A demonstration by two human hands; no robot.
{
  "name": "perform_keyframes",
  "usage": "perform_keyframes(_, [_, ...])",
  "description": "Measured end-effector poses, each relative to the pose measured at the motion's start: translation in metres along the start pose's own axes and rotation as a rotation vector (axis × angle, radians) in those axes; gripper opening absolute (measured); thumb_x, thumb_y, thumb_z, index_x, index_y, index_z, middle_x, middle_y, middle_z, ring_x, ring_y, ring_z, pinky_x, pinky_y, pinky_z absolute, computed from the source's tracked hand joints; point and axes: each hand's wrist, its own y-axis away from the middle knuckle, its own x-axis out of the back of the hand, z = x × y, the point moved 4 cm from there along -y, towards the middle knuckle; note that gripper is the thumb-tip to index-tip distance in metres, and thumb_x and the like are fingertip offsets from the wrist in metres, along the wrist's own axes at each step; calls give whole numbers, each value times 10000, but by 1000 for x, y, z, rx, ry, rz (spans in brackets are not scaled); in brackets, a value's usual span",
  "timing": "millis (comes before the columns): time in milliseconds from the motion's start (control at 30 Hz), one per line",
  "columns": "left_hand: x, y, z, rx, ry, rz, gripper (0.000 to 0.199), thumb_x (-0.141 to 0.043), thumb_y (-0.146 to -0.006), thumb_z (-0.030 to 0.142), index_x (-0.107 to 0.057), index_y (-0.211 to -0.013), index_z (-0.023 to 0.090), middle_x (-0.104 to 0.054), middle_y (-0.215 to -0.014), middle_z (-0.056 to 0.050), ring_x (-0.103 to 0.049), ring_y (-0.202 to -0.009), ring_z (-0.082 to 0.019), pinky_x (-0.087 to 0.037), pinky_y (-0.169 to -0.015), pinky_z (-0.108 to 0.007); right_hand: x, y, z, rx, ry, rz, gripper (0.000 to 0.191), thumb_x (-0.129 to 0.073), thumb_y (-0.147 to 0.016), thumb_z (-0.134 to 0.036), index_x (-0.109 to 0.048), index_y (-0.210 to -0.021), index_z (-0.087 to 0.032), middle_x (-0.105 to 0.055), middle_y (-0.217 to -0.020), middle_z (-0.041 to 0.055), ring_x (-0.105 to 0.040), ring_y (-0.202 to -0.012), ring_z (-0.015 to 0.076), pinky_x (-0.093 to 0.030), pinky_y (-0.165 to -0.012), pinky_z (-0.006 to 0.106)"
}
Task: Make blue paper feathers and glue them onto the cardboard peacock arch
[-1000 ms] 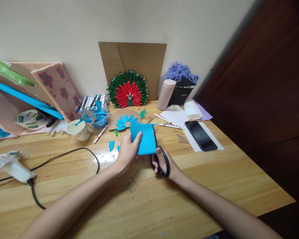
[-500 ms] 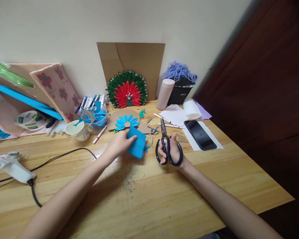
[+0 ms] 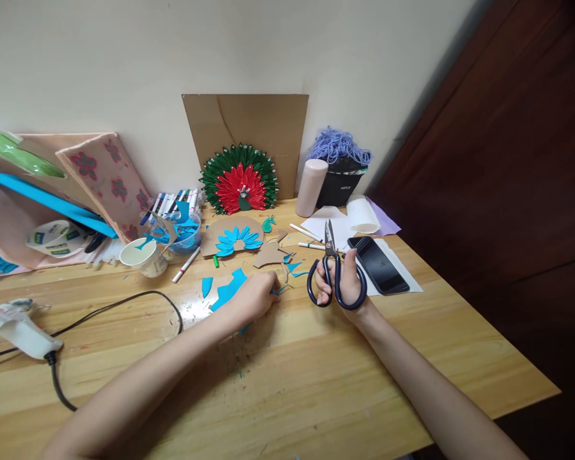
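Right hand [image 3: 345,278] wrapped round metal-bladed scissors with dark looped handles [image 3: 330,245], thumb up, blades nearly together, tips forward. Scissors likely rigid, weighty; best held by loops. Left hand [image 3: 256,295] low, fingers curled at small blue scrap [image 3: 282,289]; whether pinched, cannot tell. Jagged flat blue piece [image 3: 229,291] beside it on wooden table [image 3: 316,377]: probably light, bendable; take by edge.

left grip [image 3: 257,295] curled — right grip [image 3: 341,278] palm up, thumb [image 3: 350,260] extended

Bright blue scraps [image 3: 227,291], dark-handled scissors [image 3: 329,246], far red-and-green fan ornament [image 3: 242,182], left pale pink flower-patterned panel [image 3: 104,183], far-right lilac yarn [image 3: 338,147]
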Motion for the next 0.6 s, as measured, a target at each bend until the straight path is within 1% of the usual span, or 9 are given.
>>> perform_keyframes(100, [13,-9,7,-24,45,51,169,-617,-734,190,-610,-901,167,-650,-811,-64,-607,-744,-207,-416,-605,-262,5,0,-6,37,-16,26,743,-227,-549,-928,-405,-594,-208,-362,-353,-68,-374,-266,84,-412,-333,240])
perform_keyframes(200, [26,-31,15,-43,40,186,276,-618,-757,206,-589,-1027,159,-657,-900,-79,-607,-826,-206,-438,-674,-267,7,0,-9,53,-37,13,732,-235,-567,-919,-407,-605,-209,-362,-358,-70,-392,-271,90,-414,-331,240])
perform_keyframes(267, [24,-50,14,15,-7,222,289,-629,-755,206,-600,-1033,133,-661,-933,-110,-601,-887,-231,-442,-727,-293,8,0,-9,50,-48,5,728,-237,-573,-916,-411,-615,-210,-365,-358,-69,-413,-273,104,-416,-326,251])
perform_keyframes(333, [17,-66,11,53,-20,219,196,-651,-731,187,-640,-916,124,-669,-900,-122,-606,-880,-249,-444,-735,-314,7,-1,-8,48,-55,6,733,-244,-560,-922,-414,-616,-211,-363,-349,-69,-426,-272,119,-421,-322,265])
perform_keyframes(400, [9,-76,8,80,-24,225,106,-660,-717,168,-653,-817,136,-675,-858,-109,-610,-857,-248,-445,-726,-315,7,-1,-8,53,-59,15,738,-250,-544,-928,-414,-613,-213,-357,-338,-69,-437,-275,130,-426,-321,272])
perform_keyframes(467, [8,-77,8,82,-18,246,57,-660,-720,173,-651,-770,147,-678,-831,-92,-612,-837,-234,-441,-702,-298,7,0,-7,52,-56,21,739,-255,-541,-929,-419,-615,-212,-355,-337,-68,-448,-281,134,-425,-319,267])
perform_keyframes(500, [10,-74,8,75,-12,262,51,-659,-726,182,-648,-764,151,-679,-823,-83,-612,-824,-224,-437,-686,-285,7,1,-7,48,-54,25,737,-261,-547,-925,-423,-615,-210,-359,-341,-68,-448,-283,130,-422,-320,260])
perform_keyframes(567, [26,-62,8,58,1,299,57,-661,-734,202,-642,-754,153,-678,-793,-65,-612,-777,-200,-424,-645,-261,7,2,-6,35,-47,27,736,-272,-548,-923,-426,-605,-206,-366,-347,-67,-434,-279,113,-408,-321,242])
perform_keyframes(600, [39,-52,7,54,6,323,58,-658,-739,206,-639,-756,154,-677,-784,-56,-609,-756,-186,-417,-633,-251,7,2,-4,25,-41,25,738,-277,-541,-925,-424,-595,-204,-370,-348,-66,-426,-275,104,-400,-323,233])
